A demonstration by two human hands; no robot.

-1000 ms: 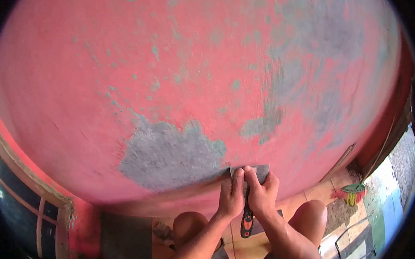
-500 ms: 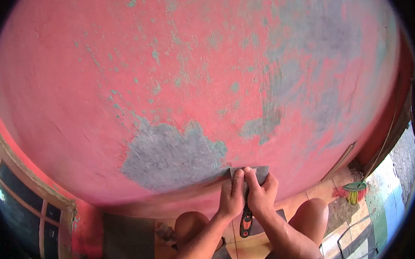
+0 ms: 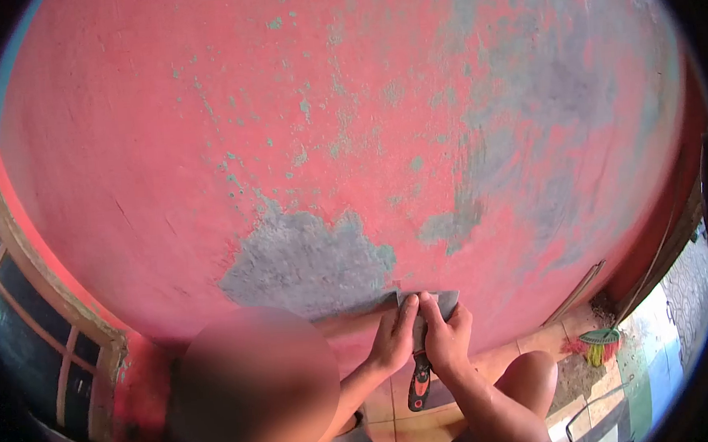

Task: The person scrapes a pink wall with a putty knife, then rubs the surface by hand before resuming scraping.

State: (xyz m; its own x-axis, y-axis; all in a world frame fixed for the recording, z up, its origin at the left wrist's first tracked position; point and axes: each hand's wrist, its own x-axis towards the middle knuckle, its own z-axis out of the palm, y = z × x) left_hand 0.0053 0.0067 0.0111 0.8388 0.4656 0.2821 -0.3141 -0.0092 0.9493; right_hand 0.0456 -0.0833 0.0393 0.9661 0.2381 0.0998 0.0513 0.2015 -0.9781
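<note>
My left hand (image 3: 393, 335) and my right hand (image 3: 449, 333) are both closed on a scraper (image 3: 419, 383) with a wide metal blade and a black and orange handle. The thumbs lie side by side on the blade. Its top edge is against the pink wall (image 3: 324, 102), just right of the lower end of a large bare grey patch (image 3: 300, 260). The handle hangs down between the two hands.
A round blurred area (image 3: 254, 386) covers the lower left and part of my left forearm. A green, red and yellow broom (image 3: 601, 344) is on the tiled floor at right. Thin strips (image 3: 575, 293) lean by the wall. A framed window (image 3: 39, 317) is at left.
The wall and grey patch appear slightly lower and further right. A blurred round area now covers my left knee. Both hands still hold the scraper in nearly the same place.
</note>
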